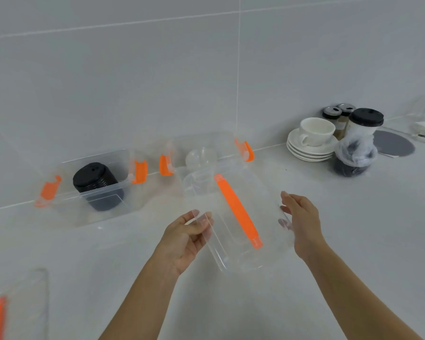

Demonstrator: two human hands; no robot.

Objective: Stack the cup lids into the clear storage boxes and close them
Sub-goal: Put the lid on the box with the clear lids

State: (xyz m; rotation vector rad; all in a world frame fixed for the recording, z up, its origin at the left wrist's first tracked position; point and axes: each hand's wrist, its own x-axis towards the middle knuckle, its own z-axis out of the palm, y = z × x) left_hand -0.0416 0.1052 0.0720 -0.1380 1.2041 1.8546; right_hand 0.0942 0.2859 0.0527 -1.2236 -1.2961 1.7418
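I hold a clear box cover with an orange handle (237, 209) tilted above the counter. My left hand (187, 238) grips its left edge and my right hand (302, 222) presses its right edge. Behind it, against the wall, stands an open clear storage box (206, 153) with orange latches and clear dome lids inside. Further left, another open clear box (66, 200) holds a stack of black cup lids (93, 179). A second clear cover with an orange handle (15, 305) lies at the bottom left corner.
At the back right stand a white cup on stacked saucers (313, 141), a black-lidded cup over bagged black lids (358, 143), two small shaker jars (336, 112) and a grey round mat (395, 143). The tiled wall runs close behind the boxes.
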